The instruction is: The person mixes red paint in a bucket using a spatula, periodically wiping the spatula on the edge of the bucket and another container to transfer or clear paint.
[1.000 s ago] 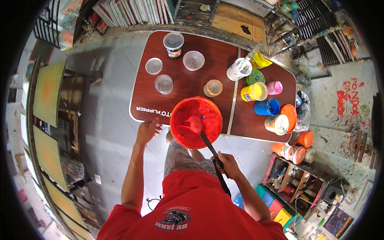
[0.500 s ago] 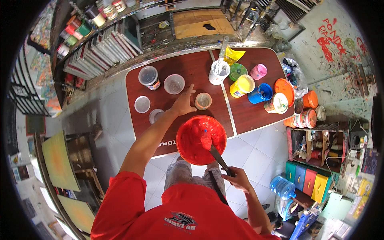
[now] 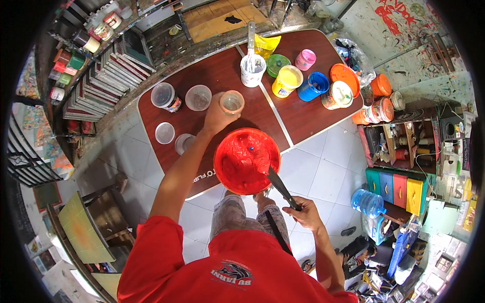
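My left hand [image 3: 220, 113] has its fingers around a small orange-tinted plastic cup [image 3: 232, 103] over the brown table [image 3: 197, 70]. My right hand [image 3: 303, 211] grips the dark handle of a spatula [image 3: 280, 188], its paint-coated end resting in a red bucket [image 3: 232, 159] of thick red paint at the table's near edge. Left of my left hand are a translucent cup [image 3: 198, 97], a lidded tub [image 3: 162, 96], a pale disc [image 3: 165, 132] and another cup [image 3: 183, 145], partly hidden by my arm.
Across the table's right side are a white tub with a stirrer [image 3: 252, 76], yellow [image 3: 287, 81], blue [image 3: 310, 91] and pink [image 3: 305, 59] containers, and orange lids or tubs [image 3: 343, 76]. Shelves [image 3: 404, 141] and a blue water bottle [image 3: 368, 203] stand at right; leaning screens [image 3: 101, 86] at left.
My left hand has moved from the table's near edge onto the small cup and now grasps it. The bucket and spatula stay in place at my front; the view has shifted.
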The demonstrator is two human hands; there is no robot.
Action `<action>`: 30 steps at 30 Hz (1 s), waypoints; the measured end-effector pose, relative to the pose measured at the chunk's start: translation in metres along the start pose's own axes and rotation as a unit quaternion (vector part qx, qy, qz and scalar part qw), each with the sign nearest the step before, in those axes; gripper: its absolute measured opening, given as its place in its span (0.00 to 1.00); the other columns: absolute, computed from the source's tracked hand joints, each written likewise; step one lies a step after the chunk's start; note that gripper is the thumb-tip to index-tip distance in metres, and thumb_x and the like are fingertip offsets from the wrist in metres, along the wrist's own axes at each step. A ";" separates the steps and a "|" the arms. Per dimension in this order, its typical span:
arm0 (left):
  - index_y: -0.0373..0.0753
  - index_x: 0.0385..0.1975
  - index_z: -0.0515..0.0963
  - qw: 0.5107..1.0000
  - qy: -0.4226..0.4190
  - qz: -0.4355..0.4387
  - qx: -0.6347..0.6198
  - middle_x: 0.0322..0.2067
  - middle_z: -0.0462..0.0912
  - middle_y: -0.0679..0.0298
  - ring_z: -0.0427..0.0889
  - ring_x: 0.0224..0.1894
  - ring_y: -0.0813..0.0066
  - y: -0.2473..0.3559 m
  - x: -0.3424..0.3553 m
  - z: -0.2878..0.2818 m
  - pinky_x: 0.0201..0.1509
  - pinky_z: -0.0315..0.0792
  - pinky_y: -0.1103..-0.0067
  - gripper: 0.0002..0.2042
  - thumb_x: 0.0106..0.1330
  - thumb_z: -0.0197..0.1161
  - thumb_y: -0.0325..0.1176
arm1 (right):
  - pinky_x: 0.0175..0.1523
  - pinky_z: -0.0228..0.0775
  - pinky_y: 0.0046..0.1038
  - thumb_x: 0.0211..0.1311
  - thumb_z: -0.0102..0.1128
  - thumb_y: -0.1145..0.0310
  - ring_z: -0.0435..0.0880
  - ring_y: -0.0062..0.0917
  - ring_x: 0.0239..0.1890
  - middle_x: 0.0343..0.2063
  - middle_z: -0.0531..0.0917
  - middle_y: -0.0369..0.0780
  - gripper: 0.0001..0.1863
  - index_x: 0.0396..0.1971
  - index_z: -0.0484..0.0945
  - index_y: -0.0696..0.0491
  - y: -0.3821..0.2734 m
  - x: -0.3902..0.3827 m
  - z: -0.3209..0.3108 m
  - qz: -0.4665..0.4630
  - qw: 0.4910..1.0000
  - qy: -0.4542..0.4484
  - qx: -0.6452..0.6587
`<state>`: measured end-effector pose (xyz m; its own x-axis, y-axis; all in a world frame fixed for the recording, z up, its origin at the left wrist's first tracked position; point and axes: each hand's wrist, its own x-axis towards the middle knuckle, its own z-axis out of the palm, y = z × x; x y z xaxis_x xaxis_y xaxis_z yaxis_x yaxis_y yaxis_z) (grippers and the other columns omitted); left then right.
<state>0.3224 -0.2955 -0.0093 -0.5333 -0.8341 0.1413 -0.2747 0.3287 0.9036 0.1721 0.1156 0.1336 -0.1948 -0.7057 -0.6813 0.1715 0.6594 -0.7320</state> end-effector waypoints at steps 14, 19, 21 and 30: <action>0.35 0.59 0.66 0.991 0.067 0.077 0.092 0.54 0.73 0.54 0.74 0.59 0.57 0.139 -0.163 -0.059 0.63 0.70 0.66 0.38 0.47 0.81 0.30 | 0.29 0.64 0.20 0.60 0.76 0.67 0.71 0.11 0.24 0.26 0.81 0.29 0.18 0.47 0.83 0.58 -0.078 -0.044 -0.016 -0.138 0.983 -0.037 -0.115; 0.35 0.59 0.66 0.994 0.075 0.070 0.049 0.55 0.72 0.53 0.74 0.59 0.53 0.174 -0.180 -0.035 0.64 0.70 0.65 0.38 0.47 0.80 0.31 | 0.32 0.69 0.24 0.64 0.71 0.66 0.74 0.16 0.25 0.27 0.85 0.36 0.16 0.49 0.83 0.56 -0.087 -0.051 -0.023 -0.208 0.948 0.021 -0.239; 0.34 0.60 0.64 0.996 0.061 0.051 0.046 0.56 0.71 0.53 0.73 0.59 0.55 0.176 -0.184 -0.036 0.65 0.71 0.66 0.40 0.47 0.80 0.31 | 0.33 0.71 0.27 0.64 0.70 0.66 0.77 0.22 0.23 0.27 0.85 0.40 0.16 0.50 0.83 0.54 -0.097 -0.056 -0.019 -0.236 0.924 0.041 -0.298; 0.32 0.61 0.59 0.999 0.044 -0.003 0.028 0.57 0.67 0.54 0.73 0.60 0.62 0.185 -0.188 -0.032 0.65 0.71 0.68 0.42 0.49 0.80 0.32 | 0.31 0.76 0.32 0.62 0.70 0.67 0.83 0.33 0.26 0.31 0.84 0.41 0.16 0.50 0.84 0.50 -0.088 -0.056 0.003 -0.383 0.778 0.217 -0.448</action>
<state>0.3973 -0.0922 0.1443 -0.4592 -0.8713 0.1733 -0.3230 0.3454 0.8811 0.1708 0.0960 0.2361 -0.2501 -0.9547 0.1611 -0.8593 0.1422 -0.4914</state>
